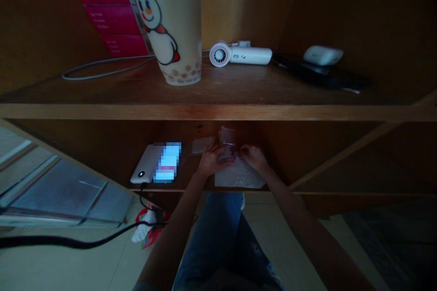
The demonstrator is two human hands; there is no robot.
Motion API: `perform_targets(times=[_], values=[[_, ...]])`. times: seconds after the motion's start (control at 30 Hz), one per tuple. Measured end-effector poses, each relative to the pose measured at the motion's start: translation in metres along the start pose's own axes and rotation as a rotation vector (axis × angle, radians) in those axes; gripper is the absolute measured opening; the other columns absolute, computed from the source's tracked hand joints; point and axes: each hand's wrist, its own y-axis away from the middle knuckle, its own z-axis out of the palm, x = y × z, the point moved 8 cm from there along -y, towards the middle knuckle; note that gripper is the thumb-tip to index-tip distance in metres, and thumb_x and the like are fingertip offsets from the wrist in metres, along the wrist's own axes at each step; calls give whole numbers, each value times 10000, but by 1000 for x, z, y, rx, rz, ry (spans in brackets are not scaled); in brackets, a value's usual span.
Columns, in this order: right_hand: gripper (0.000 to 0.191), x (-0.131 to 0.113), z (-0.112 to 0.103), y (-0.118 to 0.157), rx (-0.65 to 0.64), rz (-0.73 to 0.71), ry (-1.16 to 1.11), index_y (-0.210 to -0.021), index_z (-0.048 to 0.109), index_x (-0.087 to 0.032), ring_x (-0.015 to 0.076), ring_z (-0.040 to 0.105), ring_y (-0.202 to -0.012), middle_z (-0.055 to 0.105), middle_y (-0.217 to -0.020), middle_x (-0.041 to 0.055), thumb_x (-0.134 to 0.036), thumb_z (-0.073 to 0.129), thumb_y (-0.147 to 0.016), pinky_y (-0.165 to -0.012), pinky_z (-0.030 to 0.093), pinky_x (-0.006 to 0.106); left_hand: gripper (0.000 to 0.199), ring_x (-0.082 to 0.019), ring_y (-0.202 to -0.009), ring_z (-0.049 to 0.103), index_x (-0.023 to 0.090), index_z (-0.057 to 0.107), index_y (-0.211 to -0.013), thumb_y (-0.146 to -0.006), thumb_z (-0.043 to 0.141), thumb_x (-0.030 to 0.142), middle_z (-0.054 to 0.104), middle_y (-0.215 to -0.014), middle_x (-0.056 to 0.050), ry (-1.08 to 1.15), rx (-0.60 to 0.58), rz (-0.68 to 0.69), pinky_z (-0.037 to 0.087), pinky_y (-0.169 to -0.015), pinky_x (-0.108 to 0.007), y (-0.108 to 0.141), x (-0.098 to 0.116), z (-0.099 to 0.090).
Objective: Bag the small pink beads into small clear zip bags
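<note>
On the lower shelf, a white sheet point(239, 176) lies flat near the front edge. Small pink beads or pieces point(233, 155) are at its upper part, between my hands. My left hand point(212, 160) rests beside them with its fingers apart, over a clear plastic bag point(227, 135). From the right, my right hand point(253, 156) reaches in with thumb and fingers pinched together at the pink pieces; what it holds is too small to make out. Another clear packet point(202, 145) lies just behind my left hand.
A white power bank point(144, 166) and a lit phone point(168, 162) lie on the left. The upper shelf point(239, 112) carries a milk tea cup point(177, 22), a small fan point(251, 55) and an earphone case point(322, 55). A black cable point(85, 244) hangs lower left.
</note>
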Motion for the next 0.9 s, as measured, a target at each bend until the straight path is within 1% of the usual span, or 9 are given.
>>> perform_targets(times=[0.17, 0.33, 0.43, 0.53, 0.6, 0.73, 0.9], values=[[170, 0, 1, -2, -19, 19, 29, -805, 668, -195, 152, 618, -771, 687, -837, 37, -204, 501, -777, -690, 416, 233, 554, -238, -997, 544, 225, 575, -1079, -663, 602, 591, 628, -1028, -68, 12, -29, 12, 369, -935, -406, 0, 1, 2], [146, -8, -3, -2, 2, -68, 77, -770, 669, -210, 162, 607, -783, 685, -818, 33, -194, 525, -755, -726, 406, 257, 561, -241, -1016, 543, 227, 572, -1087, -657, 613, 584, 625, -1050, -70, 29, -46, 0, 366, -939, -414, -1, 1, 2], [147, -10, -5, -1, 19, -87, 65, -741, 663, -207, 162, 600, -781, 679, -801, 31, -182, 519, -755, -747, 401, 263, 555, -241, -1030, 538, 235, 573, -1088, -653, 621, 577, 619, -1067, -68, 30, -49, -4, 361, -943, -413, -1, 1, 2], [161, -11, -7, 1, 29, -100, -40, -741, 651, -200, 159, 600, -782, 673, -795, 28, -186, 493, -772, -754, 402, 264, 558, -238, -1031, 537, 234, 571, -1093, -654, 623, 574, 617, -1074, -66, 26, -49, 3, 366, -933, -402, -1, 2, 1], [166, -11, -7, 2, 22, -101, -154, -760, 642, -191, 154, 604, -761, 670, -793, 29, -192, 478, -780, -724, 411, 256, 554, -239, -1017, 542, 228, 574, -1088, -661, 613, 579, 620, -1064, -68, 18, -47, 10, 378, -913, -395, -1, 3, 1], [159, -17, -2, 5, -37, -128, -343, -785, 634, -182, 148, 606, -734, 665, -784, 26, -223, 480, -782, -680, 425, 244, 538, -241, -988, 554, 211, 585, -1071, -673, 606, 573, 626, -1039, -78, -1, -34, 21, 387, -896, -392, -1, 4, 0], [178, -28, 6, 10, -100, -170, -417, -798, 639, -183, 150, 604, -754, 671, -810, 27, -295, 500, -789, -706, 427, 254, 523, -246, -1003, 547, 223, 576, -1084, -684, 603, 559, 622, -1061, -73, 5, -45, 23, 389, -888, -405, -1, 4, 1]])
